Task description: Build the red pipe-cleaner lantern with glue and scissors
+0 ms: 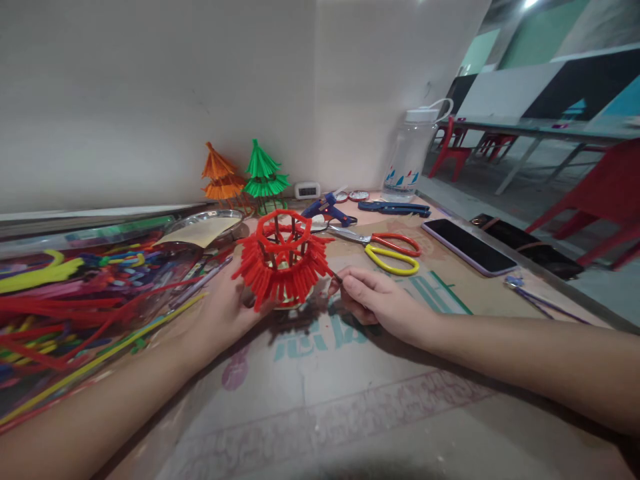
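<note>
left hand (225,313): fingers closed round the red pipe-cleaner lantern (283,260), partly hidden behind it | right hand (375,300): fingers pinched tight on a bit at the lantern's right edge | lantern sits mid-surface (350,400), just in front of the scissors (395,252) and glue gun (327,210) | messy pipe cleaner pile (60,293) off to the left, phone (467,247) to the right

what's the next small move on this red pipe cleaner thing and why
Probably tuck the pinched bit into the fringe of the red pipe-cleaner piece: the right hand pinches its right edge, while the left hand steadies the other side.
</note>
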